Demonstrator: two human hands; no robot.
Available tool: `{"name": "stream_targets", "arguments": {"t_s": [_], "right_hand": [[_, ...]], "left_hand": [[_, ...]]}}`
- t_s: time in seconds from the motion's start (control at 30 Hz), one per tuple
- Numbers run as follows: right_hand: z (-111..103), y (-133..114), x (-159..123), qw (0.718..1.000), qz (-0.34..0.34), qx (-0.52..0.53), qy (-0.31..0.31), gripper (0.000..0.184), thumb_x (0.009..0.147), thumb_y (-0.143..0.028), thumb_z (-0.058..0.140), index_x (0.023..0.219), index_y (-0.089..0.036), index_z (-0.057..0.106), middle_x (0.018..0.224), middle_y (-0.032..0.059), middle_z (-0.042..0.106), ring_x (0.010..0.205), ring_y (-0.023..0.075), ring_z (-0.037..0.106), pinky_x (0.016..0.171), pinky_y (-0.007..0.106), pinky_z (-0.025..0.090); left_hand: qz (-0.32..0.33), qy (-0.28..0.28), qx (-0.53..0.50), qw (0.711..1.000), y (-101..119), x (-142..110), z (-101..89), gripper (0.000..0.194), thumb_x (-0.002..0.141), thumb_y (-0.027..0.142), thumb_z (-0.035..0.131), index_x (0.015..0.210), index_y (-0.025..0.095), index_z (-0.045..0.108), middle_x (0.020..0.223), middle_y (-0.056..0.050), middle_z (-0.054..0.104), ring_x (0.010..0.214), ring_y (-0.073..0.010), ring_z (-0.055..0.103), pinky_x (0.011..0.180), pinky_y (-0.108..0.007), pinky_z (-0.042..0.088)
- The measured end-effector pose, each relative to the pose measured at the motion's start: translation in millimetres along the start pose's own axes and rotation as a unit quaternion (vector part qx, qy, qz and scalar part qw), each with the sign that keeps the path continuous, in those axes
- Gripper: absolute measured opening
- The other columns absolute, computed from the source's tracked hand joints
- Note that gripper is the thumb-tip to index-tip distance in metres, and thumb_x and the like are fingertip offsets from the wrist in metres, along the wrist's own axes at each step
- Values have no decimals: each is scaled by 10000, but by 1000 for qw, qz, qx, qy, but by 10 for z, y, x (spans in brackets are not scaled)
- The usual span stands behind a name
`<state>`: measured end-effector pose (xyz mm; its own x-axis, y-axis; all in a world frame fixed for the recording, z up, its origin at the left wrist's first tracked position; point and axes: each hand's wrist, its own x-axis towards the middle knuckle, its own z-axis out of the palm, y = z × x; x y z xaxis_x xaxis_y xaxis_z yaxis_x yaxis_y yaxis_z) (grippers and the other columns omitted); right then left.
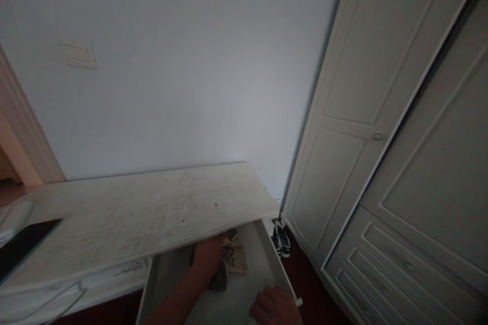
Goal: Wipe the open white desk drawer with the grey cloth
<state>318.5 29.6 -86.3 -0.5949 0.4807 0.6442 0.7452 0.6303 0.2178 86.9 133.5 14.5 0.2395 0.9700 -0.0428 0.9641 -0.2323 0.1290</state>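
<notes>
Foremost, a pulled-out drawer (247, 289) projects toward the camera. At right rises a tall, panelled wardrobe (339, 162); a scuffed white counter (145, 203), from which the drawer extends, lines the wall. Right hand (274, 307): at the drawer's near right, fingers bent and close together; whether they grip anything cannot be told. Left hand (211, 249): inside the drawer, fingers hidden, grip indeterminable. Beige cloth-like item (236, 256): in the drawer, just right of the left hand, beyond the right, its dark markings too blurred to read. Dark object (218, 280): beside it, partly covered.
</notes>
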Motion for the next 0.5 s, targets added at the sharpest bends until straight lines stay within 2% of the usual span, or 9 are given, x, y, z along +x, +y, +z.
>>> {"name": "stream_targets", "arguments": {"t_s": [0.1, 0.2, 0.3, 0.37, 0.5], "right_hand": [[-15, 7, 16, 1000, -3, 0, -11, 293, 1016, -426, 612, 809, -234, 537, 662, -42, 577, 631, 171, 527, 587, 329, 306], [-38, 16, 46, 1000, 1, 13, 5, 329, 1052, -442, 522, 799, -233, 528, 669, -36, 584, 639, 172, 542, 583, 336, 317], [-89, 22, 75, 1000, 5, 22, 17, 355, 1055, -468, 504, 793, -230, 522, 671, -37, 593, 641, 169, 550, 581, 332, 339], [-136, 23, 82, 1000, 9, 20, -11, 351, 1011, -522, 575, 822, -229, 544, 713, -34, 623, 674, 169, 569, 597, 319, 368], [-194, 18, 60, 996, 19, 34, -84, 532, 846, -759, 652, 893, -233, 594, 829, 3, 679, 781, 204, 614, 653, 322, 426]], "left_hand": [[37, -15, 23, 999, 243, 48, 13, 617, 907, 91, 427, 1470, 291, 581, 1397, -155, 681, 1193, -325, 694, 993, -471, 543], [92, -30, 4, 995, 446, 3, 52, 647, 865, 219, 576, 1501, 328, 534, 1538, -175, 552, 1189, -356, 690, 966, -495, 550], [131, -41, -26, 990, 571, -89, 117, 750, 839, 427, 643, 1558, 327, 456, 1624, -199, 434, 1322, -444, 587, 1053, -603, 480], [144, -57, -45, 987, 593, -142, 167, 852, 809, 523, 658, 1596, 345, 384, 1660, -200, 374, 1413, -490, 483, 1090, -646, 434], [152, -92, -73, 981, 467, -211, 233, 1041, 718, 513, 736, 1634, 401, 254, 1709, -161, 287, 1521, -513, 302, 1119, -668, 399]]}}
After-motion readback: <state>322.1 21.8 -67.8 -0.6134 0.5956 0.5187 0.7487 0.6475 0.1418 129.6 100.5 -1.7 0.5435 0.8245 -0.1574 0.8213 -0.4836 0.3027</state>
